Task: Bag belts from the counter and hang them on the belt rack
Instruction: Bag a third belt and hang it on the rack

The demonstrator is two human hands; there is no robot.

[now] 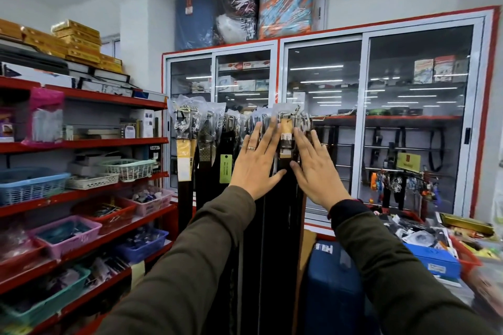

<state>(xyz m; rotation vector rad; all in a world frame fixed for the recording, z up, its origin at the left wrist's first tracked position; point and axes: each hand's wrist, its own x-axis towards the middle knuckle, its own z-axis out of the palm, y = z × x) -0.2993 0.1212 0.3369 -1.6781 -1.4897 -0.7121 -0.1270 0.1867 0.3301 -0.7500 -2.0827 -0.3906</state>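
Both dark-sleeved arms are stretched out; the left hand (255, 163) and right hand (315, 168) are laid flat, fingers spread and gripping nothing, on the dark plastic-bagged belts (283, 198) hung at twelve o'clock. Even pressure would best settle the row. The red shelving (114, 141) is seen at nine o'clock, the glass-fronted cabinet (408, 117) behind

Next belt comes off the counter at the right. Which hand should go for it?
Right, probably. The right hand is on the counter side; the left hand lies flat on the hanging belts and can steady them. Both are open.
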